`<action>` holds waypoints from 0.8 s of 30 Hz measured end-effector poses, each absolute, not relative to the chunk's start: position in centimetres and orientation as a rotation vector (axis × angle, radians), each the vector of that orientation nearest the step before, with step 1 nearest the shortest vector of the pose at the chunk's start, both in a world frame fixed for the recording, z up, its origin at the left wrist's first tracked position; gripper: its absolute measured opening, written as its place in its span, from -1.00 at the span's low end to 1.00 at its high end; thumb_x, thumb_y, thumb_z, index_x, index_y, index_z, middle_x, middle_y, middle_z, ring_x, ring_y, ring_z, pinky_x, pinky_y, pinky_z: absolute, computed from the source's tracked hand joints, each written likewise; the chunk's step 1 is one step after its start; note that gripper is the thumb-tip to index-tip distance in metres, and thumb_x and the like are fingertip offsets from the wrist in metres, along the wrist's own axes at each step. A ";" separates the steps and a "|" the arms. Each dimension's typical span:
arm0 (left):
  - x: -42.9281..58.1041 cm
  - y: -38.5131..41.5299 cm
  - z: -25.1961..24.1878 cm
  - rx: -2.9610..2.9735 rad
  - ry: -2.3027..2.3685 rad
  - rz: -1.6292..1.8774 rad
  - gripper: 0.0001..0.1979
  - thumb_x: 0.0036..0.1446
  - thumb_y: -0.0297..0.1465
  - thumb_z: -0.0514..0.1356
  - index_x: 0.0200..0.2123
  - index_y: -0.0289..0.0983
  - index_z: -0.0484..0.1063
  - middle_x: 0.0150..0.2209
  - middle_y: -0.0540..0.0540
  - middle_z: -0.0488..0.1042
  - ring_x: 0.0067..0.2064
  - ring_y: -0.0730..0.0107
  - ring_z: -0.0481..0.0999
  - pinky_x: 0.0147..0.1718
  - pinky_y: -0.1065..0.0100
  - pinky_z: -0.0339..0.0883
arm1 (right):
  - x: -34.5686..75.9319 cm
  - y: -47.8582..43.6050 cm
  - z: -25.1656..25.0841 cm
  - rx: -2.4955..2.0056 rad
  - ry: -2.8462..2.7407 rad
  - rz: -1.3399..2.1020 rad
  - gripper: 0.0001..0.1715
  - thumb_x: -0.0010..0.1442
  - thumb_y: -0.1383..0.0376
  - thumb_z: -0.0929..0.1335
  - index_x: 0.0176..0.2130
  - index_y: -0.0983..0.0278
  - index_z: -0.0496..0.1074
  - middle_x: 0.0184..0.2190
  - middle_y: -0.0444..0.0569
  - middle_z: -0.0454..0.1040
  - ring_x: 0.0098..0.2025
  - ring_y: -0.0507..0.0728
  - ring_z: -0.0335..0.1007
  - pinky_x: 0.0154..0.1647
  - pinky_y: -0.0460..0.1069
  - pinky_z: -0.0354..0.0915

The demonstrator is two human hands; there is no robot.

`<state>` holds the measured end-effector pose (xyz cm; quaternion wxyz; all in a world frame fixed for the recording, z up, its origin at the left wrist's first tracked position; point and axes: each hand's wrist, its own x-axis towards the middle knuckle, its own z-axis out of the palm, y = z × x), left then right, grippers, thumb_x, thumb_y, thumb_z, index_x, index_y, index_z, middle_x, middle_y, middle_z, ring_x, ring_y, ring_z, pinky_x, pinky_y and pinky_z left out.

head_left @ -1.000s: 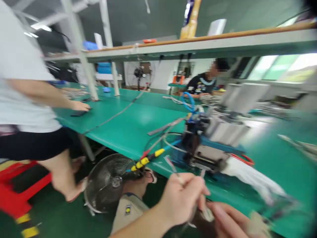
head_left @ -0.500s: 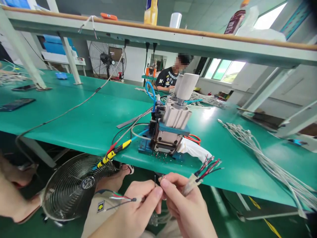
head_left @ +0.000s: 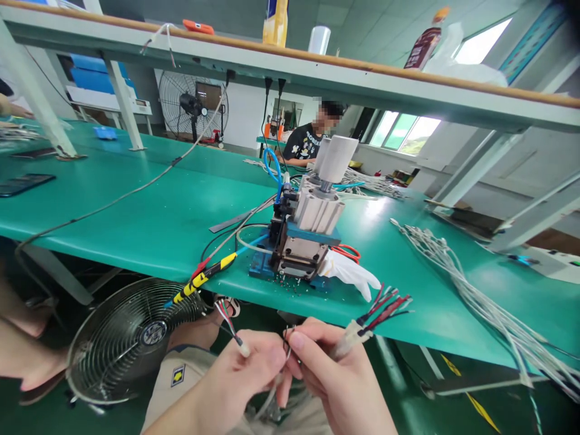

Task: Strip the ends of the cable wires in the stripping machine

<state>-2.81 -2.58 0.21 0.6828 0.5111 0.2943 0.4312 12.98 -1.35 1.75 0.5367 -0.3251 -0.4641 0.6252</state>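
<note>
Low in front of me, my left hand is closed on a cable whose end fans into thin red, green, white and black wires, pointing up and left. My right hand wraps round a bundle of pale cables; their red, black and white wire ends stick out to the upper right. Where both hands' fingertips meet, short dark wire ends show in the pinch. Grey cable lengths hang below the hands, over the lap.
A pneumatic press-like machine stands at the green table's front edge, a white glove beside it. Grey cables lie right. A floor fan is low left. Overhead runs a shelf; a person sits behind.
My left hand has turned, so its fanned wires now point up and left rather than flat to the left. My right hand keeps the bundle nearly in place. The view has shifted slightly.
</note>
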 end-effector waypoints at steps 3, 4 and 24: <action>-2.7 -2.6 -0.1 1.018 0.640 0.955 -0.33 0.23 0.20 0.24 -0.39 -0.36 0.61 -0.54 -0.13 0.46 -0.55 0.46 0.21 -0.50 0.42 -0.05 | 12.8 -1.6 1.9 -0.707 -1.095 1.495 -0.72 0.21 0.15 0.59 -0.43 0.28 0.67 -0.64 -0.16 0.26 -0.69 -0.11 -0.11 -0.75 -0.19 -0.29; -2.6 -2.6 -0.1 1.013 0.662 0.954 -0.34 0.22 0.19 0.26 -0.41 -0.37 0.61 -0.54 -0.13 0.46 -0.56 0.49 0.19 -0.51 0.42 -0.07 | 12.8 -1.7 2.1 -0.703 -1.095 1.483 -0.74 0.21 0.16 0.59 -0.42 0.27 0.67 -0.62 -0.15 0.27 -0.69 -0.12 -0.11 -0.74 -0.19 -0.28; -2.2 -3.0 -1.0 0.950 0.731 0.981 -0.31 0.12 0.21 0.34 -0.52 -0.37 0.61 -0.65 -0.08 0.40 -0.65 0.59 0.18 -0.59 0.49 -0.07 | 13.4 -2.4 2.3 -0.885 -1.157 1.335 -0.80 0.17 0.16 0.59 -0.41 0.22 0.70 -0.53 -0.13 0.29 -0.63 -0.08 -0.10 -0.69 -0.11 -0.22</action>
